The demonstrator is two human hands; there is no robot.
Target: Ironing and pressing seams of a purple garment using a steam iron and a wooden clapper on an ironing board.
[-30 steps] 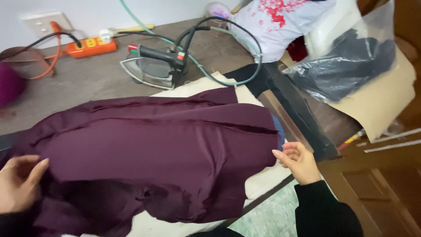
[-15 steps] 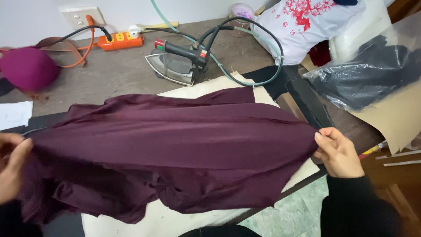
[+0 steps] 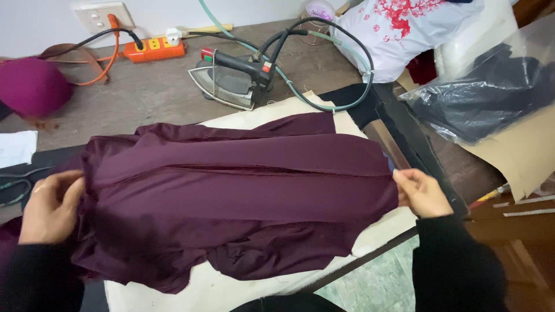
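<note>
Maroon cloth (image 3: 237, 196) stretched between left hand (image 3: 49, 208) and right hand (image 3: 422, 193); fingers pinch its ends.

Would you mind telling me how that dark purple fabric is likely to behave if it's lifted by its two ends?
The purple fabric is probably floppy: between the left hand and right hand it folds and bunches. It looks thin, so likely light. Its faint sheen suggests it might slide easily over the cream pad.
</note>
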